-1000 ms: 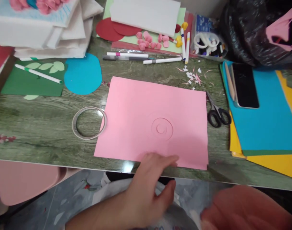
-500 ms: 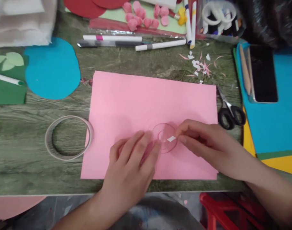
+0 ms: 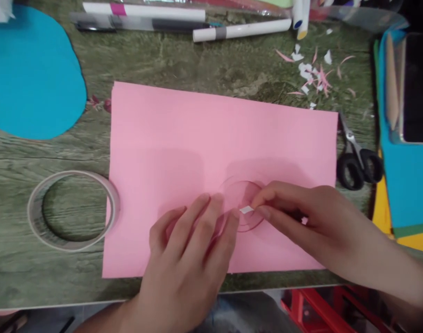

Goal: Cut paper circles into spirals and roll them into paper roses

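Note:
My right hand (image 3: pixel 298 217) pinches a small white piece of tape (image 3: pixel 246 209) between thumb and fingertips, just above the pink paper. Beneath it, thin dark-pink rings (image 3: pixel 246 230) show on the paper; whether they are drawn or a coiled strip, I cannot tell. My left hand (image 3: pixel 194 249) rests on the pink paper (image 3: pixel 163 120) with its fingers spread, the thumb tip close to the rings and the white piece. A wide roll of tape (image 3: pixel 36 210) lies at the left, overlapping the paper's edge.
Black-handled scissors (image 3: pixel 352 148) lie at the paper's right edge, near pink and white scraps (image 3: pixel 312 76). Capped markers (image 3: pixel 242 30) line the back. A blue paper round (image 3: pixel 34 78) lies left. At right, a phone (image 3: pixel 419 88) rests on coloured sheets (image 3: pixel 413 185).
The view has moved closer to the paper. My right hand has brought the small white piece slightly toward my left thumb. The left hand stays on the paper.

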The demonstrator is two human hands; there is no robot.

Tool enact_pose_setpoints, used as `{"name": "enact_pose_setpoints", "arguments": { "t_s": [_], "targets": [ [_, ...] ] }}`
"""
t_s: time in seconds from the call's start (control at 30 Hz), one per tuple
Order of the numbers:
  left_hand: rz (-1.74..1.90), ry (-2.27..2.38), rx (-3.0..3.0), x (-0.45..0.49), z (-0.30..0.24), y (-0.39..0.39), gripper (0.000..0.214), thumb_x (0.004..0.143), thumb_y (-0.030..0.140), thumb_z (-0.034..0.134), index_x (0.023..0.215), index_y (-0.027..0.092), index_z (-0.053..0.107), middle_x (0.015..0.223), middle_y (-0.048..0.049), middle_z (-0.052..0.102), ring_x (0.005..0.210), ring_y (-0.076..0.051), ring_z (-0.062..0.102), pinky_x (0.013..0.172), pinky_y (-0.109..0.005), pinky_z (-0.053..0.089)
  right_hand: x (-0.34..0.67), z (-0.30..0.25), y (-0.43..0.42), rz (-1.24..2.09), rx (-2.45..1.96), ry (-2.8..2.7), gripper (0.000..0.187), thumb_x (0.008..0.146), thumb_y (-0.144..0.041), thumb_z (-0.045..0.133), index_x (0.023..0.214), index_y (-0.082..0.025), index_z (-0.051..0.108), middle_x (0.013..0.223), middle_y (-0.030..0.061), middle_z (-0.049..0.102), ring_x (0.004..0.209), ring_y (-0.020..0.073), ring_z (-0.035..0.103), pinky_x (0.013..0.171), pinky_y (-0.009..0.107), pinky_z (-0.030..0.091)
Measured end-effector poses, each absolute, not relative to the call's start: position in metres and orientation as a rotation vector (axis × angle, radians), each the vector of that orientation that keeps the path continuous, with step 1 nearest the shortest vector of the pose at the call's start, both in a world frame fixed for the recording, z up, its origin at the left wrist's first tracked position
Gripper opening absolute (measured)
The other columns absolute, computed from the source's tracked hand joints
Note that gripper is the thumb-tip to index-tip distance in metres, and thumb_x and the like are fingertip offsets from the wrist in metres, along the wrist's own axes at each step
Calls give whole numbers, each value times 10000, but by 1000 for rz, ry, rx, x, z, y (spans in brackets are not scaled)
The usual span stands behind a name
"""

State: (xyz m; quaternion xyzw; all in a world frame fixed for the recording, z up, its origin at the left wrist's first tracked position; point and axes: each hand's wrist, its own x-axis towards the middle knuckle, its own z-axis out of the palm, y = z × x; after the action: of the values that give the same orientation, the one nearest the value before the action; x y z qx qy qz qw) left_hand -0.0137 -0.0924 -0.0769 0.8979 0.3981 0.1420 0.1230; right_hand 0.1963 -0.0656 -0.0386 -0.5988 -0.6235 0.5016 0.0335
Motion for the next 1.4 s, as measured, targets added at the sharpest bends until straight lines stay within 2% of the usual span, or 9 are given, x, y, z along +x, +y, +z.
{"name": "enact_pose_setpoints", "arguments": {
  "t_s": [0.47, 0.9, 1.23, 1.4],
  "targets": [
    [385, 1175, 2610, -14, -74, -91, 378, 825, 197, 539, 1201, 212, 576, 1281, -100, 572, 1177, -264, 503, 912, -442, 350, 194, -43, -67, 1438, -1875, -1993, 120, 903, -262, 468, 896, -257, 588, 749, -72, 660, 581, 52, 569, 492, 162, 370],
    [444, 1193, 2577, -11, -70, -88, 311, 810, 207, 576, 1116, 197, 628, 1229, -103, 615, 1127, -254, 548, 897, -440, 349, 192, -42, -69, 1310, -1876, -2009, 99, 873, -221, 506, 875, -244, 603, 645, -75, 637, 457, 47, 514, 453, 179, 339],
    [363, 1221, 2643, -10, -73, -91, 389, 815, 296, 584, 1203, 272, 580, 1279, -77, 576, 1144, -250, 527, 933, -436, 324, 192, -43, -72, 1214, -1898, -2063, 96, 853, -196, 530, 858, -253, 607, 591, -99, 620, 425, 34, 499, 430, 169, 321],
    [344, 1222, 2659, -10, -74, -92, 405, 807, 293, 584, 1212, 272, 575, 1289, -79, 563, 1153, -255, 515, 948, -438, 323, 192, -43, -73, 1176, -1922, -2062, 97, 845, -196, 530, 848, -247, 613, 577, -89, 618, 408, 45, 492, 419, 179, 317]
  ]
}}
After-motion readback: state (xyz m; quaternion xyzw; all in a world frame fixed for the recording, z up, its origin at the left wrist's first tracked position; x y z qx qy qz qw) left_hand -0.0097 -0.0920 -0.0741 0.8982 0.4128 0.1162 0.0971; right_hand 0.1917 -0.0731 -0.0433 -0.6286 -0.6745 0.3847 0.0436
